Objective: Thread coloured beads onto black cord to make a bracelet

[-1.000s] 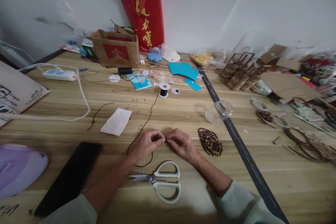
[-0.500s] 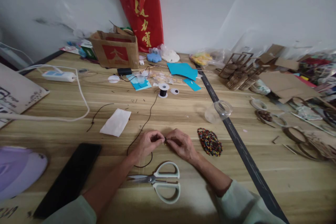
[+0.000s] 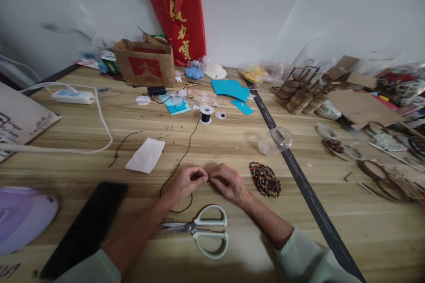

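My left hand (image 3: 186,184) and my right hand (image 3: 229,184) meet over the table, both with fingertips pinched. Between them is a small dark knot-like bit of black cord (image 3: 209,179) with a few tiny coloured beads; its detail is too small to make out. From a white spool of black cord (image 3: 206,115), a strand runs down to my left hand and curls in a loop beneath the wrist. Scissors (image 3: 212,231) with pale handles lie closest to me, blades pointing left. Right of my right hand rests a pile of multicoloured bead strings (image 3: 264,180).
On the left lie a black phone (image 3: 84,230), a white paper (image 3: 145,155) and a power strip (image 3: 73,97). A clear plastic tub (image 3: 276,140) is at the right. Behind stand a cardboard box (image 3: 144,64), a red bag (image 3: 181,17) and small woven baskets (image 3: 299,93).
Both hands stay in place, still pinching together, with only a slight shift of the fingers. The whole view has moved very slightly.
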{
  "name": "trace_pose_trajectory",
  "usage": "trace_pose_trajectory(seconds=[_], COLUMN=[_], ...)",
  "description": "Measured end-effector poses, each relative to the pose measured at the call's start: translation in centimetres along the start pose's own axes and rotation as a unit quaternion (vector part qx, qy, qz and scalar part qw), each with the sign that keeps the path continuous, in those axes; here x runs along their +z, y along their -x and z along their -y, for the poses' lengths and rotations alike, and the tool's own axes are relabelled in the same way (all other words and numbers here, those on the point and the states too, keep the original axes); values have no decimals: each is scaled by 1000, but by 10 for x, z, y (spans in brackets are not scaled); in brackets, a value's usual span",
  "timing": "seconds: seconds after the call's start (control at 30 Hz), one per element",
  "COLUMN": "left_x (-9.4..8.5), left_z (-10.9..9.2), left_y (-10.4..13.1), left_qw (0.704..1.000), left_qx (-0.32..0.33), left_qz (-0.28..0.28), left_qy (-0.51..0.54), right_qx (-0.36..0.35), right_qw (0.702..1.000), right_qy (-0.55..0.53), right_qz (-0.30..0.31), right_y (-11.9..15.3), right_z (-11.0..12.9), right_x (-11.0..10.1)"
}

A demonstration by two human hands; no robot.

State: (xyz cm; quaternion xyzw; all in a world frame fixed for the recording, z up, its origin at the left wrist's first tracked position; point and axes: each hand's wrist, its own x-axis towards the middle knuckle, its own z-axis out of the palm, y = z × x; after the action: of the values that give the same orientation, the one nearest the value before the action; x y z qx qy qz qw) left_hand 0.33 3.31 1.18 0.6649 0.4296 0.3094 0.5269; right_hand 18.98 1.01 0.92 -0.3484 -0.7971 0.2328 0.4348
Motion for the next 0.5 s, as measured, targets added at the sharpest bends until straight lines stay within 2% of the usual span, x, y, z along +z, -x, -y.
trace_pose_trajectory(seconds=[0.5], left_x=[-1], left_z=[0], left_y=[0], left_qw=[1000], left_qx=[5], left_qz=[9], left_qy=[-3], right_qx=[-2], right_qw=[1000], right_qy=[1], right_qz=[-13], right_y=[0], right_z=[-1], right_x=[1])
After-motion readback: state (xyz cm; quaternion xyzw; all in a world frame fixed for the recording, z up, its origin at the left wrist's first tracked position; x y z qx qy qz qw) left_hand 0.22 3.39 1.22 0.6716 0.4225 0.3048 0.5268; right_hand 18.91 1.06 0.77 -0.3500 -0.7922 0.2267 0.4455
